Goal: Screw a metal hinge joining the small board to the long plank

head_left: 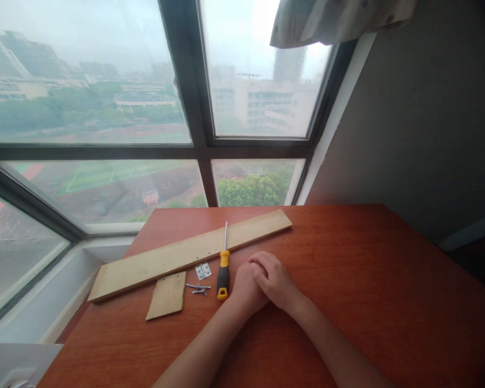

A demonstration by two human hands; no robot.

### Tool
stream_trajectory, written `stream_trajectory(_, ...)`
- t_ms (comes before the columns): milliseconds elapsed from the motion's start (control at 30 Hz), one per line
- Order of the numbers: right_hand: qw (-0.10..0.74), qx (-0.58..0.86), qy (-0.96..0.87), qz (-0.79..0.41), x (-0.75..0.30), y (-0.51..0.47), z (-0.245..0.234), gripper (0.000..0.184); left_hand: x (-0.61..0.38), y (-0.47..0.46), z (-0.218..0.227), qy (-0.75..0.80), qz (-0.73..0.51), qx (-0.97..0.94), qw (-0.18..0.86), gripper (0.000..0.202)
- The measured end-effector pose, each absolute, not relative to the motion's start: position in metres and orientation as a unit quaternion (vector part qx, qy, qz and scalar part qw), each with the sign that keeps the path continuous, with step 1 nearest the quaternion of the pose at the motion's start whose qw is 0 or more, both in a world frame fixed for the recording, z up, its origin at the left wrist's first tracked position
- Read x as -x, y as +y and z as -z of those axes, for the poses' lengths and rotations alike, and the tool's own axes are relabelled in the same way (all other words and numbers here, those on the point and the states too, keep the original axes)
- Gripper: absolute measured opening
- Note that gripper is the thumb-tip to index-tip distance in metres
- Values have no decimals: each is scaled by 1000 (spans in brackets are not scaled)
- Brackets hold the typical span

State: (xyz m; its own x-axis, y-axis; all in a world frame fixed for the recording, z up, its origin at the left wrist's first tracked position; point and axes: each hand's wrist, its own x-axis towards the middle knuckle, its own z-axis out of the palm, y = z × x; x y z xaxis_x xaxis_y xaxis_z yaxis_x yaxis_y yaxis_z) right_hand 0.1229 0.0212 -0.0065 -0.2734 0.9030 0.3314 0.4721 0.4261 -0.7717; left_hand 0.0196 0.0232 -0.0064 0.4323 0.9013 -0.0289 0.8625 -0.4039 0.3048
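My two hands are clasped together on the table, to the right of a screwdriver (223,275). My right hand (277,277) is closed over my left hand (246,285), whose fingers are mostly hidden under it. No tool shows in either hand. The screwdriver has a black and yellow handle, and its metal shaft lies across a long wooden board (157,262). Left of the handle are a small silver hinge (203,271) and several screws (199,289). A small thin wooden piece (167,296) with two holes lies in front of the board.
The reddish-brown wooden table (347,280) stands against large windows with a dark frame (202,148). A grey wall (408,134) rises on the right. Cloth (331,21) hangs at the top. A white object (22,366) is at the lower left, beside the table.
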Motion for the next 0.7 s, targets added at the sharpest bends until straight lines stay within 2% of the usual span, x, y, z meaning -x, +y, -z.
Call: stream_trajectory(700, 392, 460, -747, -276, -122, 20, 6, 17, -21, 20, -2, 525, -54, -841, 124, 28)
